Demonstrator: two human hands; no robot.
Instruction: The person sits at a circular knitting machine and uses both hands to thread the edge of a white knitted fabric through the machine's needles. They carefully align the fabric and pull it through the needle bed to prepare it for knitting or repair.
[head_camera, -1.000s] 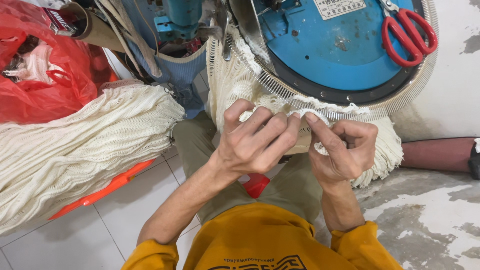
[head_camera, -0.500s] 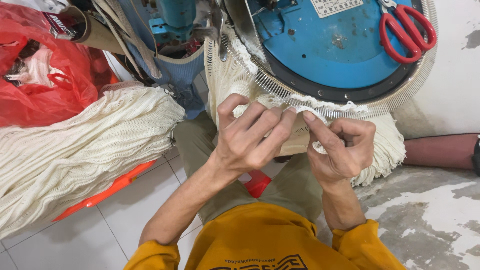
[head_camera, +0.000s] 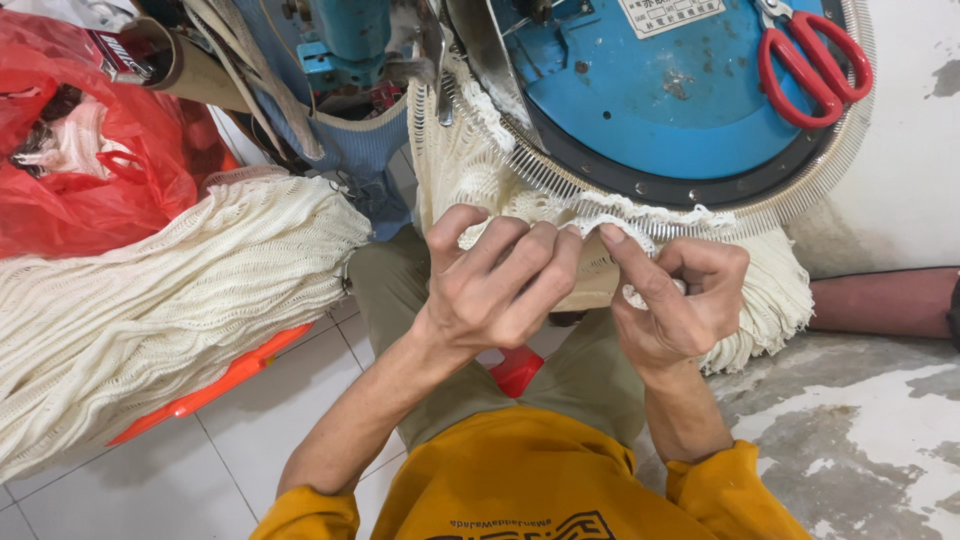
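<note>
Fingers (head_camera: 520, 262) of the left hand (head_camera: 495, 290) are curled together, tips pinched on the cream knit edge (head_camera: 640, 215) right where it hangs off the needle ring (head_camera: 600, 195) of the blue round machine (head_camera: 680, 90). Right hand (head_camera: 680, 300) sits just beside it, thumb & forefinger closed on the same knit edge, other fingers folded into the palm; whether anything else is in that palm, can't tell. The two hands nearly touch, both at the machine's lower rim, over the person's lap.

Knit fabric drapes down from the ring on both sides of the hands, a fringed bunch (head_camera: 770, 290) hanging at right. Red scissors (head_camera: 810, 65) lie on the machine's blue top, upper right, well apart from the hands. At left, a big pile of cream knit pieces (head_camera: 170, 300) rests on an orange tray (head_camera: 220, 380) on the tiled floor (head_camera: 200, 480). Red plastic bag (head_camera: 90, 170) behind the pile, upper left. Person wears a yellow top (head_camera: 520, 480) and olive trousers (head_camera: 590, 380).
</note>
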